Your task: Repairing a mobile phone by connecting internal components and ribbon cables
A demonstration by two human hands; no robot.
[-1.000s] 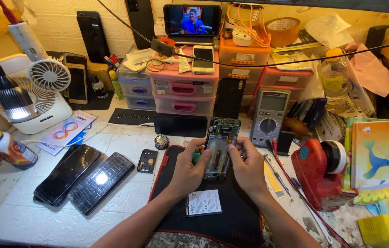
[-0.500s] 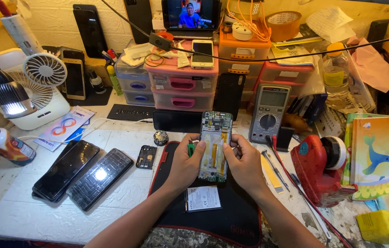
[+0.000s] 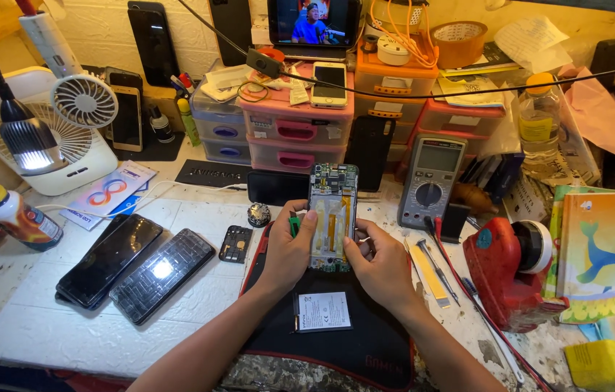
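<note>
We see the left hand (image 3: 289, 250) and the right hand (image 3: 380, 265) both closed around an opened phone with bare green circuit boards (image 3: 333, 214), held upright between them above the black work mat (image 3: 365, 348) on the white worktop (image 3: 53, 327). A small green tool (image 3: 294, 223) sits in the left hand's grip, and a white rectangular battery (image 3: 324, 312) lies on the mat just below both hands.

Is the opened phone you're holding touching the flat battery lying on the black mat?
Apart. In the head view both hands, left hand and right hand, hold the opened phone up, and bare black mat shows between it and the battery.
</note>
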